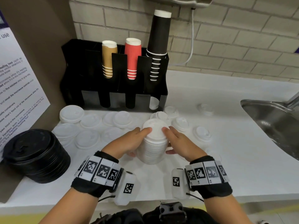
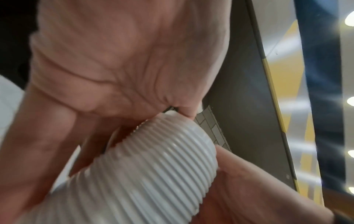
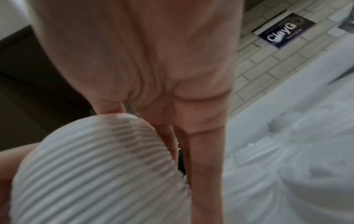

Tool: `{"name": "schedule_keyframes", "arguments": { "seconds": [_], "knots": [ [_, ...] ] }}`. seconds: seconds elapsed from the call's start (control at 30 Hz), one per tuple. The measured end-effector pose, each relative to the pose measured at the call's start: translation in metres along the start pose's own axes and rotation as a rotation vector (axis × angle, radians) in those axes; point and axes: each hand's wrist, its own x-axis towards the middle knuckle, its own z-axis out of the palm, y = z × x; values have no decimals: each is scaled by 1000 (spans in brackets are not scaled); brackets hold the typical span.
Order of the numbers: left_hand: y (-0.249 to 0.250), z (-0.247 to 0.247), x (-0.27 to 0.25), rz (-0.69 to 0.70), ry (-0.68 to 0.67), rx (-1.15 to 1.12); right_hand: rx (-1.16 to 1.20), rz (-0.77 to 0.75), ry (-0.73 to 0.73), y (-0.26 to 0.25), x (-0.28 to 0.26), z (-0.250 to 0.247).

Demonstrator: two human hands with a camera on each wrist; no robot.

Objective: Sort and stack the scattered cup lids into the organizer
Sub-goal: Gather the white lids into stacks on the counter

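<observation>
A tall stack of white cup lids (image 1: 154, 143) stands in the middle of the white counter, gripped from both sides. My left hand (image 1: 134, 139) wraps its left side with a fingertip on the top lid. My right hand (image 1: 176, 141) wraps the right side the same way. The left wrist view shows the ribbed stack (image 2: 145, 171) between palm and thumb; the right wrist view shows the stack (image 3: 99, 169) against the fingers. The black organizer (image 1: 113, 75) stands behind against the wall. Several loose white lids (image 1: 90, 122) lie scattered around the stack.
Tan, red and black paper cup stacks (image 1: 132, 59) fill the organizer's upper slots. A stack of black lids (image 1: 37, 154) sits at the left front. A steel sink (image 1: 278, 123) is at the right. A brown panel with a notice (image 1: 19, 88) borders the left.
</observation>
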Motion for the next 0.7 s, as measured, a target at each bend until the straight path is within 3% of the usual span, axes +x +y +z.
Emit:
{"name": "schedule_keyframes", "arguments": {
  "seconds": [0.2,0.53,0.7],
  "knots": [
    [-6,2,4,-104,-58,-65,158,195,-107,2,3,2],
    [-6,1,7,-206,-35,-257,294,265,-102,-4,4,14],
    [-7,0,4,-168,-25,-326,265,329,-112,-7,6,17]
  ]
}}
